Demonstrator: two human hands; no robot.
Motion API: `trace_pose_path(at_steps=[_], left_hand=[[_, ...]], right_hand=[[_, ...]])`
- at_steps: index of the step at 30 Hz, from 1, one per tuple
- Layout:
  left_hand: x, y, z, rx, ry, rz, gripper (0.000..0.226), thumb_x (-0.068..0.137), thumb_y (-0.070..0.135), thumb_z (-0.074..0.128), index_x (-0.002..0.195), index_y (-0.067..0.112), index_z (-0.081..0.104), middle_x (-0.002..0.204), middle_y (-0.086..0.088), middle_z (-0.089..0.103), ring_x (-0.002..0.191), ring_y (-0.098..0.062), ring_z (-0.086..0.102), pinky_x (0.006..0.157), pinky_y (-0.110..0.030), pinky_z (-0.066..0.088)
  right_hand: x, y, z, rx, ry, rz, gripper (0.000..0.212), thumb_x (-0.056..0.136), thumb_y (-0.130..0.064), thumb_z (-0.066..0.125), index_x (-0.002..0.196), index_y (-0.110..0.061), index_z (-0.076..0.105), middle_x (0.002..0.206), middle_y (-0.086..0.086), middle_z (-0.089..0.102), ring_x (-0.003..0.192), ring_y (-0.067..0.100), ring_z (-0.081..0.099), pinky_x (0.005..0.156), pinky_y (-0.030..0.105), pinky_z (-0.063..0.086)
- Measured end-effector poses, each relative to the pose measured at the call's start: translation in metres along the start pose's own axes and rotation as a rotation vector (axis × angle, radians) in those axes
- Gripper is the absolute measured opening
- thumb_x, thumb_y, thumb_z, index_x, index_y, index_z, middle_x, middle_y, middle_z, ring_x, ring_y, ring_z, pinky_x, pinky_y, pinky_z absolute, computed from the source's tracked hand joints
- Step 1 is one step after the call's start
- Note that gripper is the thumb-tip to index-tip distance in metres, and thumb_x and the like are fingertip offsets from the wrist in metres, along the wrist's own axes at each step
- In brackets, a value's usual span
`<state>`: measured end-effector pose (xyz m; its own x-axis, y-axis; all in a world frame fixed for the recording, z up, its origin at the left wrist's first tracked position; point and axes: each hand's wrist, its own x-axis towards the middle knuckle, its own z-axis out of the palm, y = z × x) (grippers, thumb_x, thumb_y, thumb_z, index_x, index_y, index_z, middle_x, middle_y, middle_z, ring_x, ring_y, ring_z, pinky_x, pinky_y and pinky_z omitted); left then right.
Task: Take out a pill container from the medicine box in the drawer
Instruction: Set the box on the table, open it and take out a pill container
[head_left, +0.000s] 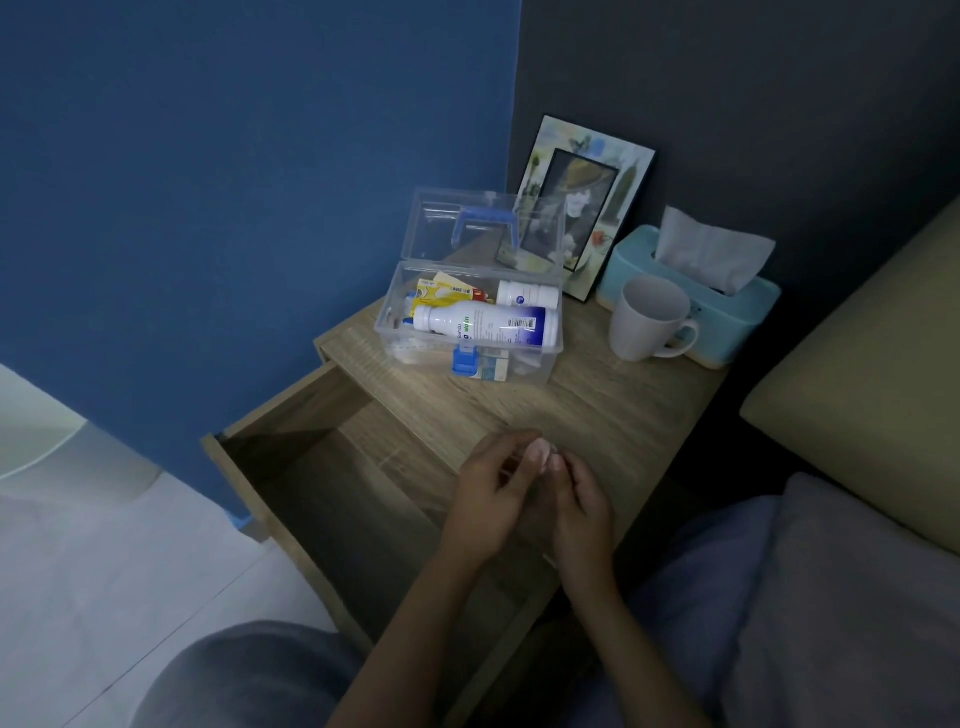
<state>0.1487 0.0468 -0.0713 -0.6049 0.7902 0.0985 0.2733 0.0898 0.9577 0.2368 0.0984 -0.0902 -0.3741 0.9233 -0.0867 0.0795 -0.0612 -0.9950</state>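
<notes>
The clear medicine box (395, 306) stands on the bedside table with its lid up and a blue handle and latch. Inside lie a long white bottle (483, 323), a smaller white bottle (525, 294) and yellow packets. The drawer (332, 483) below is pulled out and looks bare. Over the table's front edge my left hand (485, 501) and my right hand (582, 506) meet around a small pale pill container (543, 451), only its top showing between my fingers.
A white mug (649, 319), a teal tissue box (727, 306) and a picture frame (587, 208) stand at the back of the wooden table (613, 405). A blue wall lies to the left, a bed with a pillow (857, 374) to the right.
</notes>
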Motion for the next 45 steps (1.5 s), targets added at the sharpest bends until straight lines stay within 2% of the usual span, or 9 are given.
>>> trace_pose_path(at_steps=[6, 11, 17, 22, 27, 32, 36, 40, 45], left_hand=[[0.005, 0.001, -0.003, 0.079, -0.019, 0.041, 0.016, 0.094, 0.028, 0.057, 0.098, 0.022, 0.071, 0.091, 0.010, 0.063, 0.086, -0.001, 0.061, 0.075, -0.009, 0.045], [0.010, -0.001, -0.004, 0.088, -0.062, 0.008, 0.026, 0.094, 0.022, 0.056, 0.117, 0.018, 0.067, 0.106, 0.000, 0.063, 0.094, -0.004, 0.060, 0.081, -0.006, 0.044], [0.013, -0.002, 0.000, 0.107, -0.091, -0.035, 0.011, 0.094, 0.023, 0.056, 0.093, 0.024, 0.066, 0.089, 0.009, 0.063, 0.082, 0.001, 0.058, 0.072, -0.004, 0.041], [0.015, 0.000, 0.000, -0.001, -0.051, -0.142, 0.027, 0.093, 0.030, 0.056, 0.067, 0.032, 0.062, 0.067, 0.023, 0.068, 0.067, 0.008, 0.061, 0.064, -0.002, 0.041], [0.017, 0.001, 0.000, -0.039, -0.036, -0.231, 0.029, 0.092, 0.033, 0.056, 0.064, 0.029, 0.062, 0.067, 0.010, 0.069, 0.064, 0.005, 0.059, 0.060, -0.005, 0.041], [0.019, 0.002, -0.001, -0.090, 0.016, -0.299, 0.033, 0.092, 0.032, 0.057, 0.060, 0.027, 0.060, 0.056, 0.017, 0.064, 0.056, 0.009, 0.056, 0.056, -0.003, 0.040], [0.020, 0.001, -0.008, -0.269, 0.013, -0.415, 0.021, 0.089, 0.028, 0.063, 0.081, 0.010, 0.069, 0.078, -0.001, 0.073, 0.074, -0.007, 0.066, 0.074, -0.020, 0.052], [0.015, 0.002, -0.018, -0.458, 0.020, -0.463, 0.026, 0.082, 0.009, 0.071, 0.102, -0.006, 0.061, 0.098, -0.022, 0.072, 0.087, -0.022, 0.068, 0.082, -0.029, 0.055], [0.012, 0.002, -0.025, -0.347, -0.050, -0.370, 0.037, 0.075, 0.004, 0.076, 0.111, 0.004, 0.068, 0.101, -0.008, 0.073, 0.084, 0.001, 0.069, 0.071, -0.010, 0.052]], right_hand=[[0.002, 0.000, -0.004, 0.008, -0.013, -0.001, 0.017, 0.094, -0.015, 0.056, 0.104, -0.023, 0.067, 0.100, -0.010, 0.071, 0.092, -0.002, 0.065, 0.081, 0.008, 0.047], [0.004, -0.002, -0.008, 0.091, -0.050, 0.007, 0.034, 0.093, -0.005, 0.056, 0.124, -0.019, 0.058, 0.107, -0.014, 0.067, 0.093, -0.015, 0.064, 0.078, 0.002, 0.046], [0.005, 0.000, -0.011, 0.034, -0.070, 0.004, 0.033, 0.093, -0.007, 0.056, 0.124, -0.019, 0.060, 0.111, -0.008, 0.067, 0.094, -0.017, 0.062, 0.081, 0.000, 0.045], [0.004, -0.001, -0.011, 0.032, -0.118, 0.011, 0.028, 0.093, -0.013, 0.058, 0.118, -0.023, 0.064, 0.113, -0.012, 0.069, 0.101, -0.010, 0.063, 0.083, 0.004, 0.047], [0.004, -0.001, -0.013, 0.030, -0.136, 0.002, 0.028, 0.092, -0.013, 0.058, 0.118, -0.022, 0.065, 0.115, -0.012, 0.069, 0.107, -0.004, 0.062, 0.087, 0.009, 0.048], [0.006, 0.001, -0.015, 0.046, -0.131, 0.010, 0.031, 0.093, -0.016, 0.059, 0.121, -0.029, 0.063, 0.116, -0.021, 0.067, 0.109, -0.011, 0.059, 0.087, 0.004, 0.045], [0.009, 0.002, -0.020, 0.117, -0.114, 0.069, 0.028, 0.088, -0.017, 0.065, 0.109, -0.035, 0.068, 0.114, -0.013, 0.072, 0.110, 0.000, 0.064, 0.092, 0.020, 0.049], [0.014, -0.001, -0.027, 0.144, -0.073, 0.017, 0.022, 0.082, -0.007, 0.070, 0.095, -0.024, 0.070, 0.094, -0.009, 0.076, 0.087, 0.000, 0.070, 0.070, 0.010, 0.052], [0.020, 0.001, -0.036, 0.132, -0.120, 0.028, 0.033, 0.082, 0.004, 0.067, 0.106, -0.017, 0.068, 0.101, -0.002, 0.075, 0.094, 0.005, 0.070, 0.075, 0.012, 0.053]])
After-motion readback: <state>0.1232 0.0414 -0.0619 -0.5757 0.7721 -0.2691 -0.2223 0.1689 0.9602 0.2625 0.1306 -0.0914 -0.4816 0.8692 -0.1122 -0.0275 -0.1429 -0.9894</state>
